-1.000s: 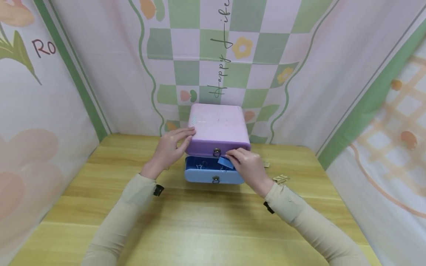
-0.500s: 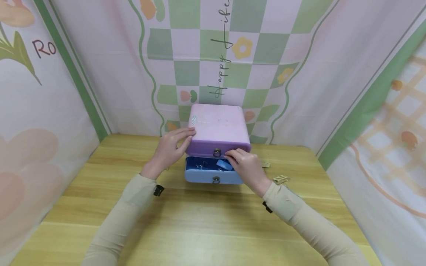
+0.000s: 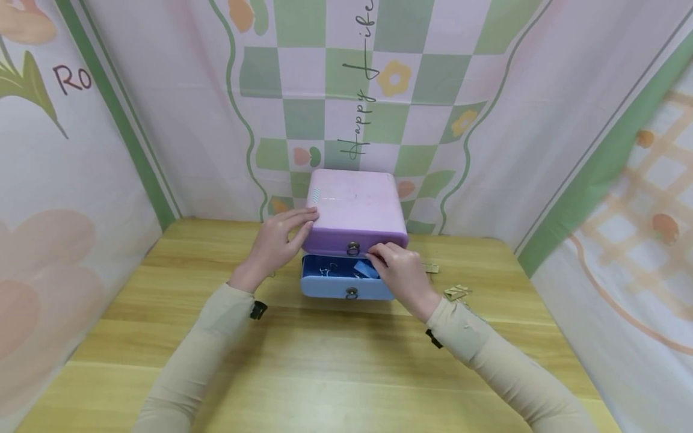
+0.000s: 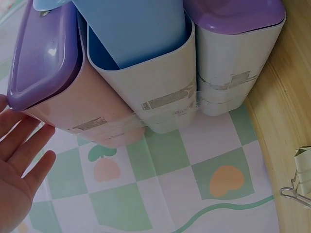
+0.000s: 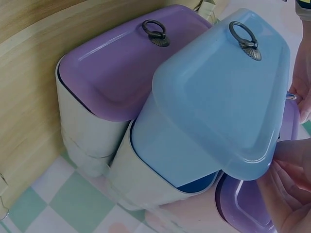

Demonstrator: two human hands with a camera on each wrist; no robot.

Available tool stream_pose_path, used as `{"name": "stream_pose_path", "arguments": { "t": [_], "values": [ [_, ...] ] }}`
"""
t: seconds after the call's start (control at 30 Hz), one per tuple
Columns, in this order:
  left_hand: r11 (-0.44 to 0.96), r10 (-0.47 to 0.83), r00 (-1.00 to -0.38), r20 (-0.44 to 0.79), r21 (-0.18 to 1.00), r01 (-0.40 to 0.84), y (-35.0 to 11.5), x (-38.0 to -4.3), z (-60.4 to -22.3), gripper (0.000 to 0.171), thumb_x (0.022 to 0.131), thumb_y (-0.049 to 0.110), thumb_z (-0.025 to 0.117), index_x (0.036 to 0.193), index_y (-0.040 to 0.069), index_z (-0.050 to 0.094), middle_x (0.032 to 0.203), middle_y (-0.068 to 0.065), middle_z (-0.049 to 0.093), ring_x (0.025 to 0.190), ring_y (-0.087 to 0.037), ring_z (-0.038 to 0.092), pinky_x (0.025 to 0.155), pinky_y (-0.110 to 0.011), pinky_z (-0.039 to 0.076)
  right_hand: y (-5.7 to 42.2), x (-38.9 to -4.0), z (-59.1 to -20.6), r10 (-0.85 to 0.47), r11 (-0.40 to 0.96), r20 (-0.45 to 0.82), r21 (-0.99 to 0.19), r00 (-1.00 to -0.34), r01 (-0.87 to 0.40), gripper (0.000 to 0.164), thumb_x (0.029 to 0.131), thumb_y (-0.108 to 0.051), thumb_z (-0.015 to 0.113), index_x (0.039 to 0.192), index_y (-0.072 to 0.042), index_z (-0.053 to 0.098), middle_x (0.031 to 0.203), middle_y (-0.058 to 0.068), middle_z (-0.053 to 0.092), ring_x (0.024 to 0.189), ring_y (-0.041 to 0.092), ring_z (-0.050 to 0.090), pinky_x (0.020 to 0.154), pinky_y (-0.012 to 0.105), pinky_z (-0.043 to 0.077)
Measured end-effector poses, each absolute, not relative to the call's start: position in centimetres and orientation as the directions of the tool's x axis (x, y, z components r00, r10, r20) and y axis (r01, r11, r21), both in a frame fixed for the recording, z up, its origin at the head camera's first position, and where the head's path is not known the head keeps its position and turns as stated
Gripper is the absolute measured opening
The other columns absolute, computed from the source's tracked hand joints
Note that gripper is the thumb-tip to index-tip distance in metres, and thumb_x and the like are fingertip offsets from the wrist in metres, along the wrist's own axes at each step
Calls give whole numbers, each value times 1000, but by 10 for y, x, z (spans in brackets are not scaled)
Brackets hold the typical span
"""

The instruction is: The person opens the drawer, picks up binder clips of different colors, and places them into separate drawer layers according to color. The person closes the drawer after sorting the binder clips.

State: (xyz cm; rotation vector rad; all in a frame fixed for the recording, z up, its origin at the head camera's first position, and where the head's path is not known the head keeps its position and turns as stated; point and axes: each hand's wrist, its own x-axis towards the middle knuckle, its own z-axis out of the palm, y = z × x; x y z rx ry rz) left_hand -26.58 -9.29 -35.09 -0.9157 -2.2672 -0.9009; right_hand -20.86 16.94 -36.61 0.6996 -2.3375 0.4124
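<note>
In the head view, a small drawer chest [image 3: 352, 198] with a pink top stands against the backdrop. Its blue middle drawer [image 3: 330, 287] is pulled out, with small thin items [image 3: 326, 270] inside. The top purple drawer [image 3: 325, 240] is in. My left hand [image 3: 275, 240] rests its fairly straight fingers on the chest's left upper edge. Over the drawer's right end, my right hand [image 3: 402, 270] appears to pinch a small flat blue piece [image 3: 366, 269] between thumb and fingers. In the right wrist view, the blue drawer front [image 5: 218, 92] hides those fingertips.
Gold binder clips [image 3: 457, 293] lie on the wooden table [image 3: 335, 361] to the right of the chest, and another binder clip [image 4: 303, 177] lies to its left. A second purple drawer [image 5: 126, 68] sits below the blue one. A checked cloth [image 3: 357, 72] hangs behind.
The flat blue piece has tilted and shifted slightly at my right fingertips, and the right hand has moved a little. The left hand and chest have stayed put.
</note>
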Motion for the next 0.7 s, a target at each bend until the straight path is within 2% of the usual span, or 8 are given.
{"name": "stream_pose_path", "arguments": {
  "t": [0.7],
  "values": [
    [565, 392, -646, 655, 383, 731, -94, -266, -351, 28, 97, 24, 54, 119, 12, 66, 128, -3, 63, 119, -21, 59, 102, -39, 47, 174, -202, -361, -365, 810, 671, -113, -646, -575, 5, 83, -10, 72, 86, -8, 69, 76, 5, 69, 64, 14, 65, 56, 29, 56]
  ]
}}
